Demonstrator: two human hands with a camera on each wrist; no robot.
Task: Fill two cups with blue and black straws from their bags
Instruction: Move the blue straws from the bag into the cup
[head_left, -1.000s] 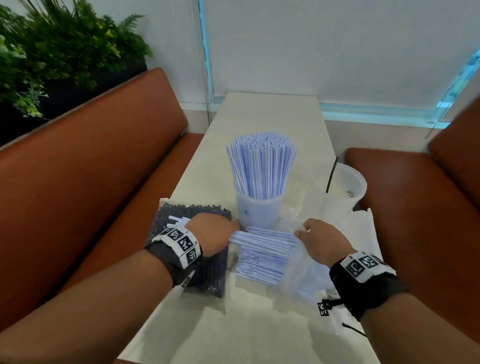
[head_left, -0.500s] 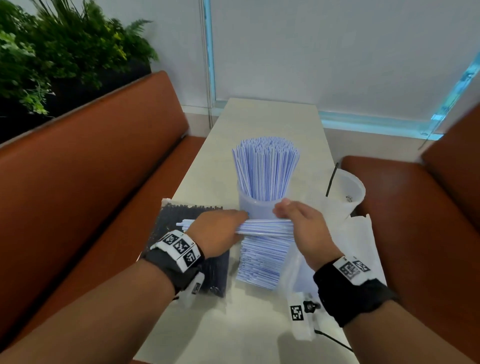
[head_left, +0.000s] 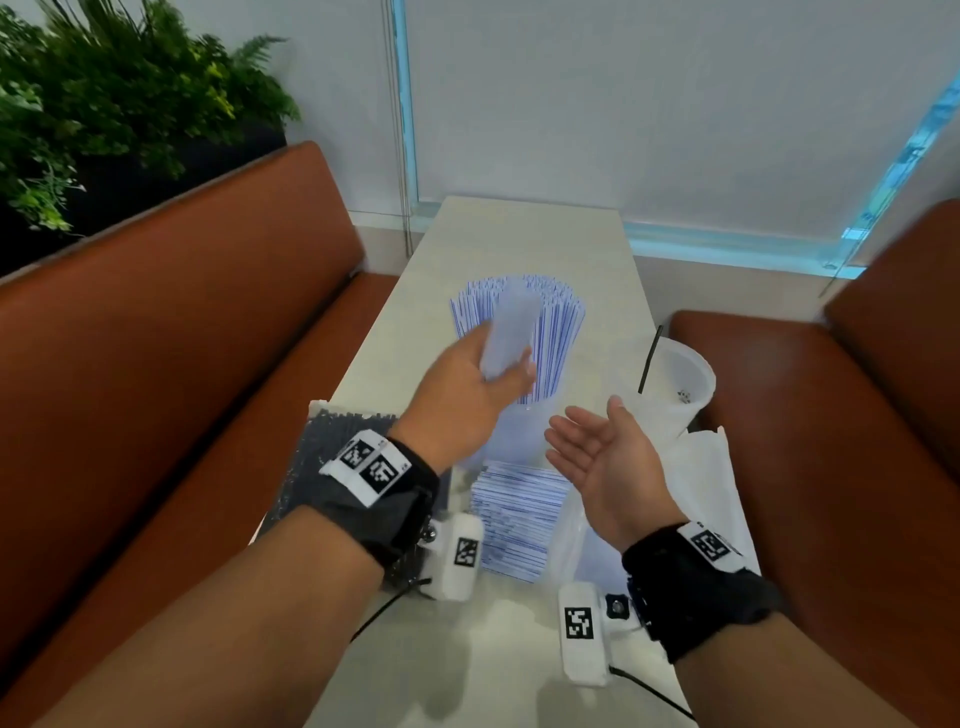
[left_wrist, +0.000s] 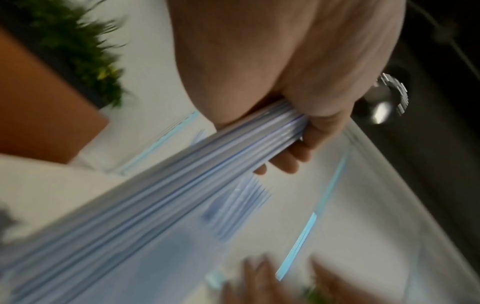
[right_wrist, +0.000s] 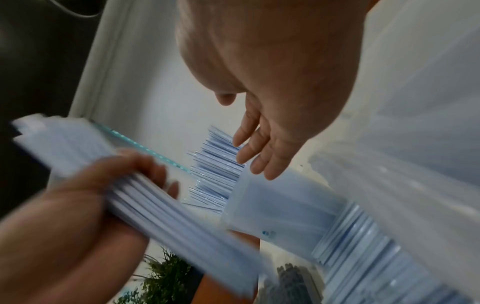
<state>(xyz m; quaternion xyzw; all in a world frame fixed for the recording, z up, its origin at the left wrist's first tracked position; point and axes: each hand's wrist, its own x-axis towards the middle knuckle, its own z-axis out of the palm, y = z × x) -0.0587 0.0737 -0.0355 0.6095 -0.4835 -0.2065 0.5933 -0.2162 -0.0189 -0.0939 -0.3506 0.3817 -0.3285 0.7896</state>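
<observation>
Motion blurs the bundle of blue straws (head_left: 506, 332) in the left hand (head_left: 462, 395). The hand hides part of the cup (head_left: 524, 431) behind it.

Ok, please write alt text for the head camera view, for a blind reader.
The left hand holds a bundle of blue straws raised in front of a cup already full of them, while the right hand is open, palm up, beside it.
</observation>
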